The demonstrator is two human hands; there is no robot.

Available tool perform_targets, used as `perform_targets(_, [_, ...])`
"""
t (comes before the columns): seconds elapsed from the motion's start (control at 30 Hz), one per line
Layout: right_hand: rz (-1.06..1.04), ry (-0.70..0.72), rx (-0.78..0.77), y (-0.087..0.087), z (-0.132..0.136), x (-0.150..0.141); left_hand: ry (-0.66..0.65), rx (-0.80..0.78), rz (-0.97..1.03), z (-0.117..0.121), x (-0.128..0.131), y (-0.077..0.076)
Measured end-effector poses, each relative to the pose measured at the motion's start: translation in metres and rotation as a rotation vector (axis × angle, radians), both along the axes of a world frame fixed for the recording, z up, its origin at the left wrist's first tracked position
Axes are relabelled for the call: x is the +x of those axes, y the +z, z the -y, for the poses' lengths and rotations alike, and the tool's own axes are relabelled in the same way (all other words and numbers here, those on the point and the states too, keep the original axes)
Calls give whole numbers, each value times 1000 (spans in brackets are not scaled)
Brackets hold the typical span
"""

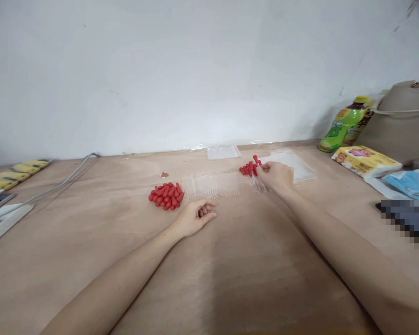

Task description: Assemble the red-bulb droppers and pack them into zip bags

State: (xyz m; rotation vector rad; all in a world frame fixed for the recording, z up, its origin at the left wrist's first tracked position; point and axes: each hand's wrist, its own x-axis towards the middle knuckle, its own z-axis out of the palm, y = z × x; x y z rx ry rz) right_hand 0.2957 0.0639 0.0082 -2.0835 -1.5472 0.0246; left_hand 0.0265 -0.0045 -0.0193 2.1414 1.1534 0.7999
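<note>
Brightly red-bulbed, clear-stemmed droppers [251, 169], right hand [276, 175] pinching one, left hand [194, 217] loosely curled

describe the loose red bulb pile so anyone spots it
On the brown wooden table, look beyond the bare left hand. The heap of red teardrop-shaped bulbs there shows no stems, unlike the red-topped clear tubes at the right hand.

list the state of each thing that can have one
red-bulbed clear droppers: bunched together
right hand: pinching one dropper
red rounded bulbs: loose, heaped
thin clear tubes: lined up, no red bulbs
left hand: loosely curled
translucent plastic bags: lying flat
green plastic bottle: capped
yellow cardboard box: lying flat
</note>
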Motion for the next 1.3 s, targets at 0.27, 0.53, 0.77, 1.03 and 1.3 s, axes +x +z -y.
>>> perform_targets(0.27, [84,45,-17,-15,2,-4,-16,58,-49,-2,-1,-1])
perform_targets(0.53, [137,153,10,-21,4,-8,-24,65,-63,-1,0,1])
perform_targets(0.77, [156,87,-54,-20,3,-9,-27,64,-73,-1,0,1])
perform_targets(1.03, [132,166,49,-21,10,-20,-31,78,-71,-1,1,1])
perform_targets(1.3, [97,246,16,-29,8,-42,-27,84,-85,0,1,3])
